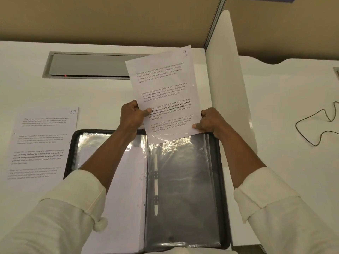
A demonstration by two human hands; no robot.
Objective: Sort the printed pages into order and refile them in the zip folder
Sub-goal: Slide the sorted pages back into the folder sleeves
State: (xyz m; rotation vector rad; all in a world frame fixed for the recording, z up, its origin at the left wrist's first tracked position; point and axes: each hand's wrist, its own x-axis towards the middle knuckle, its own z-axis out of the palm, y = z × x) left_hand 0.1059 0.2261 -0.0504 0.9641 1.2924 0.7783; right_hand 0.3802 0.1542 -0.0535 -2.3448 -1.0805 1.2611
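While the zip folder (pixel 69 153) lies open, my left hand (pixel 131 116) and right hand (pixel 211 121) pinch page 9 (pixel 165 85) at the folder's top edge, its bottom tucked into the right sleeve (pixel 183 180); page 10 (pixel 44 140) lies left of the folder.

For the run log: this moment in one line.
page 9: bottom edge in sleeve | left hand, right hand: grip it | page 10: desk, left of zip folder

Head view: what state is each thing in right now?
zip folder, open flat on the desk
clear sleeve, flat on the folder's right half
page 9, held tilted, lower edge at the clear sleeve's top
page 10, flat on the desk, left of the folder
left hand, grips page 9
right hand, pinches page 9
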